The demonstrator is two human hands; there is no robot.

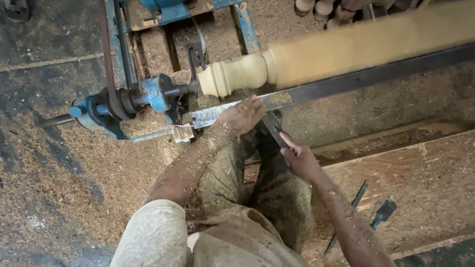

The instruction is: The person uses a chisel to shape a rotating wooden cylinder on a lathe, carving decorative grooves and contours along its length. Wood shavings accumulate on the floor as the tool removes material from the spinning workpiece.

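A long pale wooden spindle point(307, 59) spins on a lathe, blurred along its right part, with rounded beads turned at its left end point(232, 75). A dark metal tool rest bar point(356, 79) runs just below it. My left hand point(242, 114) lies on the bar's left end, pressing a dark chisel point(273, 129) against it near the beaded end. My right hand point(297, 157) grips the chisel's rear end, below the bar. Both forearms are dusted with sawdust.
A blue headstock with belt and pulley point(123, 99) stands at the left. Sawdust covers the floor. Two dark chisels point(381, 212) lie on a wooden plank at the right. Turned wooden pieces point(321, 9) lie at the top. My legs are under the lathe.
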